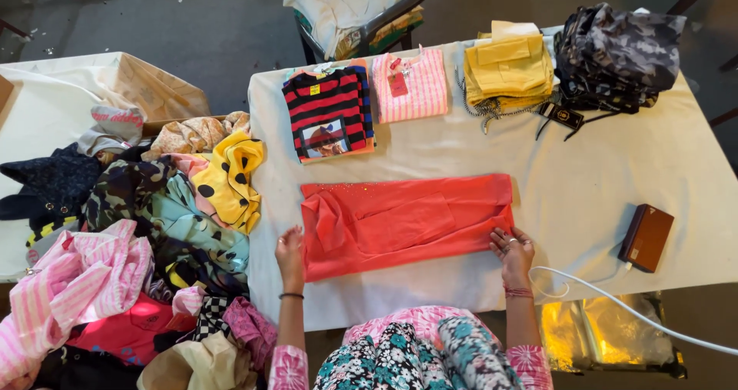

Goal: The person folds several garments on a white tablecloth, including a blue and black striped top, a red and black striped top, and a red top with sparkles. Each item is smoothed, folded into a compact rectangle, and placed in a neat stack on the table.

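Note:
A coral-red garment [407,219] lies folded into a long strip across the near part of a table covered in a cream cloth [584,190]. My left hand [290,253] rests on the garment's near left corner, fingers together and flat. My right hand [513,251] presses on the near right corner, with rings on the fingers and a red thread at the wrist. Neither hand grips the cloth; both lie on top of it.
Folded stacks stand along the far edge: a red-and-black striped top [327,113], a pink striped one [411,86], yellow garments [507,71], camouflage ones [615,51]. A brown box [646,238] with a white cable lies right. A heap of loose clothes [154,244] fills the left.

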